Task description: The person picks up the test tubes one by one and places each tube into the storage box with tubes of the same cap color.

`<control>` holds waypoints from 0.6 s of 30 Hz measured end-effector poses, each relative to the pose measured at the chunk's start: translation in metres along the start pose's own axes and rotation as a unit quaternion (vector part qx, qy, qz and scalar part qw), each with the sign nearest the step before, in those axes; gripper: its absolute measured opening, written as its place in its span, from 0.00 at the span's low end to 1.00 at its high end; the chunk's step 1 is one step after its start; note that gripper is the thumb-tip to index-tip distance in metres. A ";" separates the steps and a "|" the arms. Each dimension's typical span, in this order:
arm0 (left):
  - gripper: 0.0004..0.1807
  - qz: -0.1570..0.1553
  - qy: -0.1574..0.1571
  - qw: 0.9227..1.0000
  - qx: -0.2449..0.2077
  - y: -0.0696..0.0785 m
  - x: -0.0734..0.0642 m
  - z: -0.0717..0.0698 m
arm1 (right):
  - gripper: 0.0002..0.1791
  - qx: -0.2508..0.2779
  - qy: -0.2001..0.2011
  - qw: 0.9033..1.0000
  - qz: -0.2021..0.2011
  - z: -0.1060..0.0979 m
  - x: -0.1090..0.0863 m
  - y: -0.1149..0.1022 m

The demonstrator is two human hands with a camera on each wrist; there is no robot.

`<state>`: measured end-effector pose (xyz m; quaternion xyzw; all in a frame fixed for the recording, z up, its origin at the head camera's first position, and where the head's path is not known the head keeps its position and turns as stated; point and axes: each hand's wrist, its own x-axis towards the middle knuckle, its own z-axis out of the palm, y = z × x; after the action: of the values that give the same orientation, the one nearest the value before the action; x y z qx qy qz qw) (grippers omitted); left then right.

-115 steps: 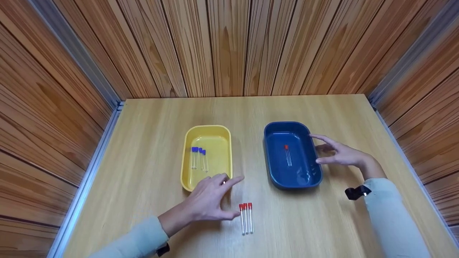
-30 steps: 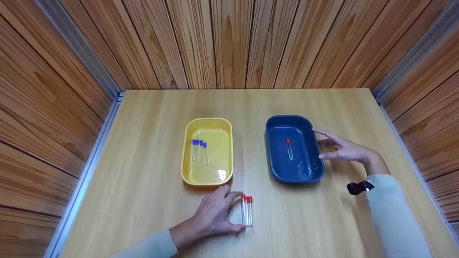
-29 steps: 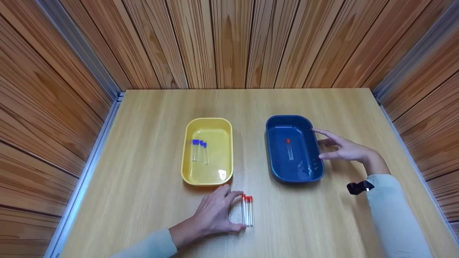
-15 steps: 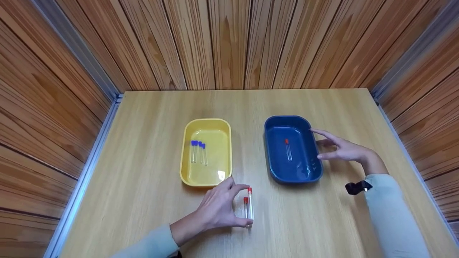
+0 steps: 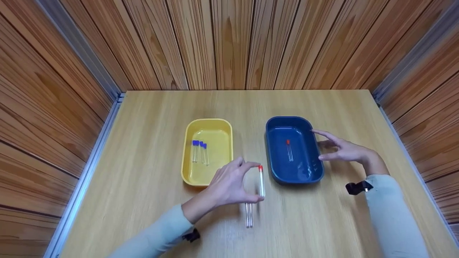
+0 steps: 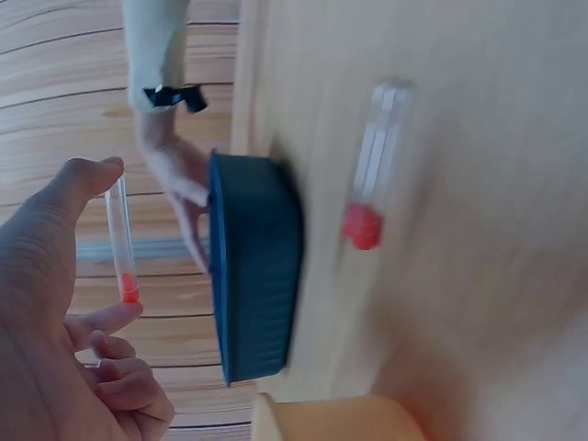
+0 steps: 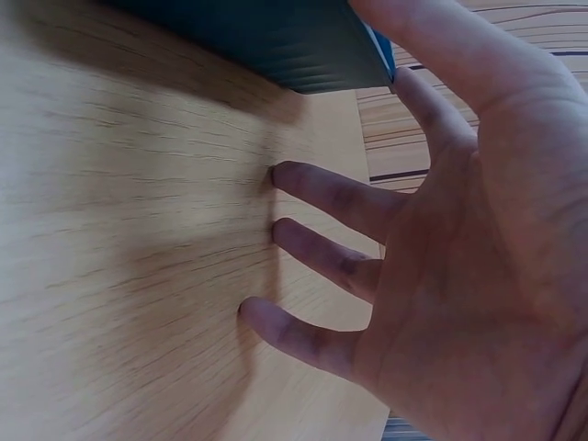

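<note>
Well out to the left of both hands, a wood-panelled wall (image 5: 39, 118) slants down to a metal rail (image 5: 88, 172) along the edge of the pale wooden counter (image 5: 147, 143). Nearer, just back from the left hand (image 5: 228, 184), comes its pale sleeve (image 5: 157, 229), with a black fitting (image 5: 191, 235) at the wrist. Beyond that hand and a little to its left sits a yellow tray (image 5: 219, 143), one near corner hidden by the hand; four tubes with blue-purple caps (image 5: 197, 152) lie inside it, side by side.

The left hand pinches one red-capped tube (image 5: 261, 183) by its two ends, forefinger at the cap and thumb at the glass end, lifted off the counter in the space between the hands. Below the left thumb, two more tubes (image 5: 251, 216) lie together on the counter; their red caps show from the left wrist.

To the right of the held tube, and just left of the right hand (image 5: 344, 152), stands a blue tray (image 5: 300, 143) with a red-capped tube lying in it (image 5: 289, 152). The right hand's fingers are spread apart, the forefinger touching the tray's side. Back from it run a second black fitting (image 5: 359, 187) and the right sleeve (image 5: 396, 218).
</note>
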<state>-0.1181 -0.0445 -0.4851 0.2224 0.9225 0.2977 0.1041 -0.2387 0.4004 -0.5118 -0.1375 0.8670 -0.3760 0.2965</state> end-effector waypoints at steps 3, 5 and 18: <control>0.49 -0.001 0.012 1.000 -0.004 0.002 0.010 -0.003 | 0.55 0.000 -0.001 1.000 0.002 0.000 0.002 0.000; 0.49 -0.001 0.020 1.000 -0.006 0.003 0.018 -0.004 | 0.55 0.001 0.000 1.000 0.001 0.000 0.001 0.000; 0.48 -0.028 0.002 0.999 -0.042 0.013 0.063 -0.001 | 0.55 0.004 0.003 1.000 -0.002 0.000 0.002 0.001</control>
<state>-0.1692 -0.0064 -0.4801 0.1914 0.9154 0.3332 0.1200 -0.2403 0.4002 -0.5127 -0.1366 0.8660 -0.3806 0.2942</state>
